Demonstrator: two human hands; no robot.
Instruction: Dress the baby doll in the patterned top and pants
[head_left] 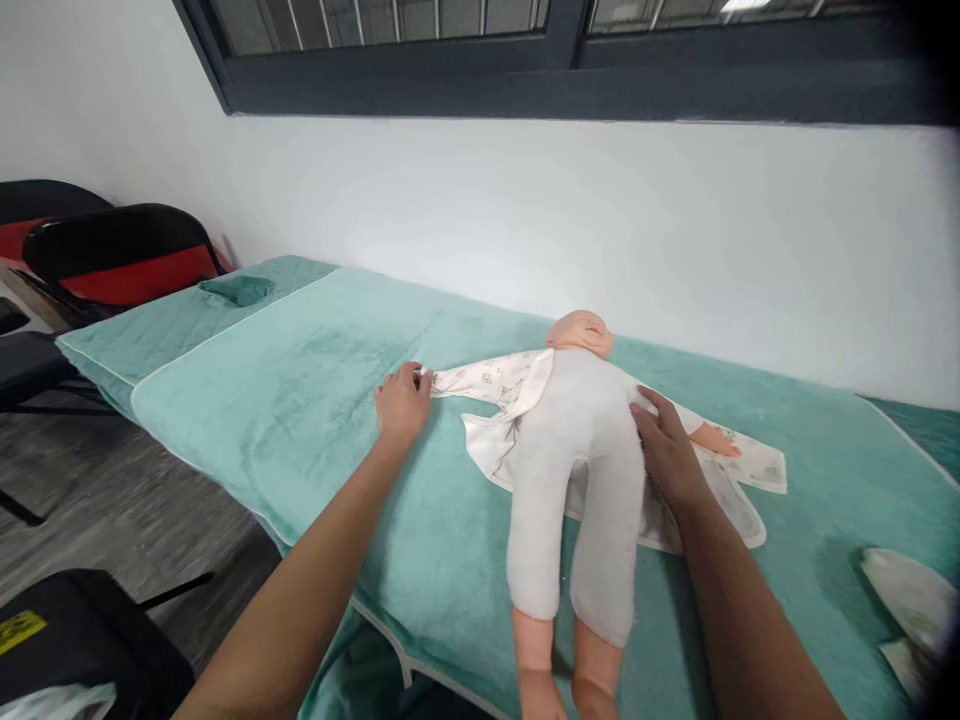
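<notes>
A baby doll [577, 440] with a white cloth body lies on its back on a teal towel [315, 380] spread over a table. Under it lies an open white printed baby garment [502, 385]. My left hand [402, 402] is closed on the end of the garment's sleeve, at the doll's left side in view. My right hand [667, 450] lies flat with its fingers stretched out against the doll's torso, above the garment's other half. The doll's bare arm [716, 437] sticks out past my right hand.
A white wall runs behind the table under a dark window frame [570, 70]. Black and red chairs [112, 255] stand at the far left. A small folded teal cloth [236, 290] lies at the table's far corner. More printed white fabric [911, 600] rests at the right edge.
</notes>
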